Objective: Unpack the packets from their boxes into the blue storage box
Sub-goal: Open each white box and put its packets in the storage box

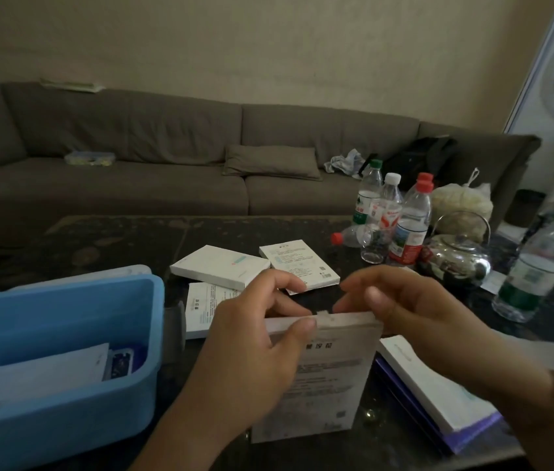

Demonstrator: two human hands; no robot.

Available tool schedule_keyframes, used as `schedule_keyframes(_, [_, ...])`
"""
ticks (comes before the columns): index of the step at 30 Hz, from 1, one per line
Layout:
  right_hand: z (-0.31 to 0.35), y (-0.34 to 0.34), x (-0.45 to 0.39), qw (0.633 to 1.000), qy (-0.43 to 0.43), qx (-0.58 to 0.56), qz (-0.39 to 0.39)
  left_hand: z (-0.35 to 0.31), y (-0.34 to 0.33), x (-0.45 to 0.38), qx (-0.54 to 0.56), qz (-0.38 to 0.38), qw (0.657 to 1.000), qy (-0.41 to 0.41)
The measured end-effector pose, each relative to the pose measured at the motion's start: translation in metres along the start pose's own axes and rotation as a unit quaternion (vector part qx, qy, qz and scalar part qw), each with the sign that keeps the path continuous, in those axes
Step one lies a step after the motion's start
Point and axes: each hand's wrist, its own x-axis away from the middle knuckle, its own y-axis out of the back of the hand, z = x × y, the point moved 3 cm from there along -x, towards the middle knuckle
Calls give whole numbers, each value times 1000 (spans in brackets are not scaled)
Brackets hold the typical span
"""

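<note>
Gripping an upright white box (323,375) at its top, both hands (258,338) clamp it; print blurred.

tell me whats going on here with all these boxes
A person is working at a dark table, holding one white box upright in both hands. The left hand grips its top edge while the right hand pinches at the small tab there, apparently opening it. Three more white boxes lie behind it and another sits to the right. The blue storage box on the left already holds some items. Water bottles and a kettle stand at the far right.
</note>
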Motion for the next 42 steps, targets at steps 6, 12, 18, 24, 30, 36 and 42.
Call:
schedule_keyframes(6, [-11, -1, 9, 995, 1, 79, -55, 0, -4, -1, -34, 18, 999, -22])
schedule_keyframes(12, [-4, 3, 8, 994, -9, 86, -67, -6, 0, -1, 12, 53, 997, -51])
schedule_keyframes(18, [-1, 0, 3, 992, -6, 106, -66, 2, 4, -2, 85, -27, 994, -56])
schedule_keyframes(24, [-8, -5, -2, 991, -64, 70, -91, 5, 4, 0, 68, 31, 996, -39])
schedule_keyframes(30, [3, -9, 24, 989, -56, 46, -125, 0, 13, 8, 31, 88, 995, 39])
schedule_keyframes(36, [13, -14, 45, 979, -70, 178, -70, -8, 21, 17, 10, 160, 983, 91])
schedule_keyframes(42, [9, -21, 82, 988, -86, -16, -124, -9, 35, 25, -17, 236, 971, 36])
